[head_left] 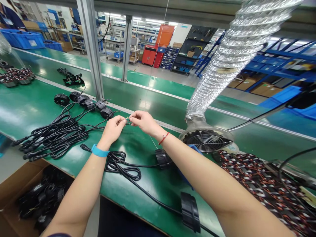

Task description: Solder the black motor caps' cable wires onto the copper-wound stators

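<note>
Over the green bench (138, 148), my left hand (114, 130) and my right hand (143, 121) meet fingertip to fingertip. Both pinch thin wires (127, 118) with a little yellow-green showing; the fingers cover most of them. Left of my hands lie coiled black cables (61, 135), with several round black caps (107, 113) at their far ends. Below my wrists is another coiled cable (123, 166), leading to a black cap (163, 158) partly behind my right forearm. A larger black cap (190, 212) stands on edge near the front with a cable through it.
A silver duct (217, 69) ends in a round fan grille (207, 140) at right. Wired parts (266, 191) crowd the right side. A cardboard box (14, 187) of black parts sits lower left. A metal post (91, 49) rises behind the caps. Blue bins (23, 39) stand far left.
</note>
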The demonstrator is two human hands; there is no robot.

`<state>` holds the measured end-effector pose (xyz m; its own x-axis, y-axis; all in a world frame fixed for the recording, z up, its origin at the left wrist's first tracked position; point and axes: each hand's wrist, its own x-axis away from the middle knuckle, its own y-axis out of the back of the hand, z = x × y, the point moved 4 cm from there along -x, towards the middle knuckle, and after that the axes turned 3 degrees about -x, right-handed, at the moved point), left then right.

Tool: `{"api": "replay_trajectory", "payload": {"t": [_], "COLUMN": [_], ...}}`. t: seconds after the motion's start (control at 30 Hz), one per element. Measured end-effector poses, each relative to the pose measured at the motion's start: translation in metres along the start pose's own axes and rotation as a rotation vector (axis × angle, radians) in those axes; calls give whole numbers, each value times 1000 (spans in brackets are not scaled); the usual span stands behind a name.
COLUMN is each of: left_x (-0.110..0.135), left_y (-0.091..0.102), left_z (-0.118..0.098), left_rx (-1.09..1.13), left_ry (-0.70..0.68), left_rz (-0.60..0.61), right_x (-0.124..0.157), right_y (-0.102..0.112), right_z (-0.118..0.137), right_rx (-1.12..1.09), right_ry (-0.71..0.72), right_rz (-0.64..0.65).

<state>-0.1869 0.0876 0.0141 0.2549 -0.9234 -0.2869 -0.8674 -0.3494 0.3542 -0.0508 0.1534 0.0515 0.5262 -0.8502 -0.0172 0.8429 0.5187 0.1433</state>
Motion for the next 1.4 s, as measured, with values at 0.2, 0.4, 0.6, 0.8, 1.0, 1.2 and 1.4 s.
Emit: {"api": "replay_trajectory", "payload": {"t": [0.2, 0.4, 0.6, 0.8, 1.0, 1.2, 1.4], "left_x": [0, -2, -1, -1, 0, 1, 0], "left_y": [2, 2, 1, 0, 0, -1, 2], "left_z": [0, 4, 1, -1, -2, -2, 0], "left_rx": [-19, -14, -68, -78, -78, -81, -65], "left_ry": [-26, -1, -16, -19, -21, -28, 3], "left_rz": [-12, 12, 47, 67, 74, 86, 2], "right_x": [5, 2, 2, 1, 0, -2, -4], "right_y": [-15, -5, -2, -3, -2, -1, 6], "right_z": [-8, -7, -3, -2, -3, -5, -17], "right_rx": [-93, -197, -242, -253, -242, -196, -153], "right_ry": [-71, -83, -94, -106, -118, -138, -164], "right_rz": [15, -105, -95, -82, -57, -13, 11]}}
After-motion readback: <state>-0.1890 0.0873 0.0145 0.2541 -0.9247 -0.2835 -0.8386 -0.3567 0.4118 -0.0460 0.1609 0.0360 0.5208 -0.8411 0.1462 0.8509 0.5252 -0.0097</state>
